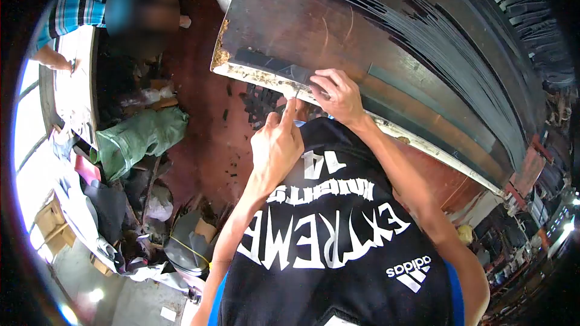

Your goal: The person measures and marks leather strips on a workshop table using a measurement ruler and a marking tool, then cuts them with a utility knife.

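At the near edge of the bench (290, 18), a dark strip (266, 63) lies pinned under the right hand (339, 93), fingers bent and pressing down. The left hand (277, 145) is fisted, forefinger raised to the strip's edge; whether it pinches anything I cannot tell. Fanned cut strips (435, 30) behind suggest the work is well along, with this piece unfinished.

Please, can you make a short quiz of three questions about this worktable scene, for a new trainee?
1. True or false: the right hand presses on a dark strip at the near edge of the table.
2. Where do the fanned strips lie? A) on the floor B) on the table top C) in a box
3. Which hand points its index finger up toward the table edge?
Key: 1 true; 2 B; 3 the left hand.
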Tool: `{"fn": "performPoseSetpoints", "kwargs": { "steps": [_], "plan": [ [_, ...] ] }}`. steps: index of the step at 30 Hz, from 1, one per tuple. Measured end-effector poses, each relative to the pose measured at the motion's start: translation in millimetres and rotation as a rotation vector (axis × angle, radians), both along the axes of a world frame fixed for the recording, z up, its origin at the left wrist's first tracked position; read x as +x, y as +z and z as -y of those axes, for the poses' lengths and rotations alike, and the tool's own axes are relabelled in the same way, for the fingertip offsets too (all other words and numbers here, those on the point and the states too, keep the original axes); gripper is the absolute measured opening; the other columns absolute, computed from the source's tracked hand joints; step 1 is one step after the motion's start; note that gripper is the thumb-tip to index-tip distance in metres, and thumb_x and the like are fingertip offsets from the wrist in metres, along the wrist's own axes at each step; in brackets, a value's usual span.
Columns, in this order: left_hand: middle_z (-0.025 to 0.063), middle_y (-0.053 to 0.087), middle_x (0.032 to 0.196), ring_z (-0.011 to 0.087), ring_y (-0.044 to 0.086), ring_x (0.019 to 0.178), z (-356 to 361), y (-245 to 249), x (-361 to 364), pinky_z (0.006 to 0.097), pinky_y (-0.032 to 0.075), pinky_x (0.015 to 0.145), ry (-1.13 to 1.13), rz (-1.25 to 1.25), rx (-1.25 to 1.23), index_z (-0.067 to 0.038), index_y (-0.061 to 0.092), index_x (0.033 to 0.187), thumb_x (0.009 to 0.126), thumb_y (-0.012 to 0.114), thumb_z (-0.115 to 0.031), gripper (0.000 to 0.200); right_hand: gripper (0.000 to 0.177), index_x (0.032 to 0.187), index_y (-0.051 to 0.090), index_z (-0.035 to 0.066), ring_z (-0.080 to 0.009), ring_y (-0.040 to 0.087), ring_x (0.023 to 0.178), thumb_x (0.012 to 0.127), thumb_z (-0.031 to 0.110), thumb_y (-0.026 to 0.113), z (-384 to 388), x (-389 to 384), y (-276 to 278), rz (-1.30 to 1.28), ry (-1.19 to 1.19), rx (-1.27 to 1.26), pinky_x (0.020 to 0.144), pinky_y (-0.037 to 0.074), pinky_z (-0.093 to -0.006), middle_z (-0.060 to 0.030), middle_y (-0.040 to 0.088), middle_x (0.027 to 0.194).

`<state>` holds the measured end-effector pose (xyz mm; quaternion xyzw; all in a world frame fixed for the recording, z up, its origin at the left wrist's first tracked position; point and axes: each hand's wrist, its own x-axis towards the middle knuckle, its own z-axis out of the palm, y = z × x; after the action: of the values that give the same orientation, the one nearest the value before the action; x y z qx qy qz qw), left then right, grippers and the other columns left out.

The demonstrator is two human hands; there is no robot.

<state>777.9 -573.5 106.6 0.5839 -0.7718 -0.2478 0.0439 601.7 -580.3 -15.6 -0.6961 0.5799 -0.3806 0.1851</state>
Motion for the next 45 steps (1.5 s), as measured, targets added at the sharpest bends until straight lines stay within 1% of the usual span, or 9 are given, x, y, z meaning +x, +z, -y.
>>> {"fn": "performPoseSetpoints", "kwargs": {
  "steps": [5,13,17,25,35,37,39,42,45],
  "plan": [
    [0.0156,0.06,0.073,0.0328,0.063,0.059,10,7,-12,0.0433,0.052,0.053,-0.017,0.078,0.066,-0.01,0.063,0.13,0.084,0.061,-0.006,0.046,0.022,0.097,0.069,0.007,-0.0247,0.064,0.092,0.076,0.011,0.077,0,-2,-2,0.034,0.006,0.027,0.077,0.055,-0.0357,-0.0047,0.064,0.102],
    [0.0164,0.062,0.076,0.0336,0.064,0.06,23,18,-25,0.0434,0.053,0.054,-0.031,0.154,0.148,-0.01,0.062,0.131,0.084,0.061,-0.006,0.047,0.02,0.096,0.07,0.008,-0.0245,0.062,0.1,0.078,0.018,0.075,-1,-2,-4,-0.036,0.028,0.082,0.087,0.053,-0.0335,-0.0035,0.065,0.105],
    [0.0175,0.065,0.084,0.0329,0.067,0.061,29,21,-29,0.0416,0.056,0.054,-0.08,0.209,0.204,-0.008,0.055,0.136,0.083,0.06,-0.01,0.053,0.022,0.094,0.071,0.008,-0.0264,0.064,0.094,0.073,0.011,0.08,0,-1,-3,-0.049,0.002,0.007,0.079,0.056,-0.0347,-0.0043,0.067,0.105],
    [0.0195,0.066,0.071,0.033,0.067,0.056,46,29,-40,0.0417,0.055,0.052,-0.136,0.353,0.33,-0.006,0.053,0.139,0.082,0.061,-0.011,0.058,0.025,0.102,0.071,0.008,-0.0224,0.06,0.102,0.079,0.018,0.073,-2,-8,-6,-0.046,0.092,0.095,0.085,0.054,-0.0332,-0.0037,0.067,0.113],
    [0.0184,0.065,0.07,0.0348,0.066,0.057,58,36,-57,0.0455,0.054,0.051,-0.125,0.487,0.44,-0.012,0.049,0.143,0.084,0.062,-0.01,0.061,0.028,0.103,0.071,0.006,-0.0221,0.062,0.098,0.076,0.015,0.076,4,-13,-2,-0.005,0.151,0.154,0.086,0.053,-0.031,-0.0053,0.067,0.114],
    [0.0191,0.065,0.072,0.0348,0.066,0.056,60,37,-59,0.0452,0.054,0.05,-0.124,0.504,0.463,-0.013,0.047,0.145,0.085,0.061,-0.011,0.063,0.027,0.102,0.071,0.005,-0.0224,0.063,0.096,0.077,0.014,0.076,4,-14,-2,0.001,0.154,0.164,0.087,0.053,-0.0312,-0.0067,0.068,0.113],
    [0.0281,0.067,0.087,0.0373,0.07,0.064,66,40,-63,0.0464,0.055,0.054,-0.129,0.513,0.593,-0.007,0.043,0.147,0.08,0.061,-0.015,0.07,0.026,0.102,0.072,0.004,-0.0228,0.063,0.096,0.078,0.014,0.076,5,-14,-2,0.029,0.164,0.172,0.087,0.053,-0.0315,-0.0081,0.068,0.113],
    [0.0292,0.067,0.089,0.0368,0.07,0.064,68,41,-66,0.0463,0.055,0.054,-0.114,0.497,0.617,-0.007,0.042,0.148,0.08,0.061,-0.015,0.071,0.025,0.103,0.072,0.005,-0.0212,0.062,0.097,0.081,0.017,0.073,7,-17,0,0.009,0.185,0.182,0.086,0.054,-0.031,-0.0073,0.067,0.114],
    [0.0208,0.064,0.075,0.035,0.066,0.056,66,38,-67,0.0441,0.054,0.05,-0.11,0.5,0.513,-0.013,0.044,0.148,0.084,0.062,-0.009,0.067,0.025,0.1,0.073,0.004,-0.0233,0.064,0.097,0.077,0.012,0.077,10,-17,0,0.079,0.171,0.194,0.087,0.054,-0.0323,-0.0094,0.068,0.112]
  ]
}}
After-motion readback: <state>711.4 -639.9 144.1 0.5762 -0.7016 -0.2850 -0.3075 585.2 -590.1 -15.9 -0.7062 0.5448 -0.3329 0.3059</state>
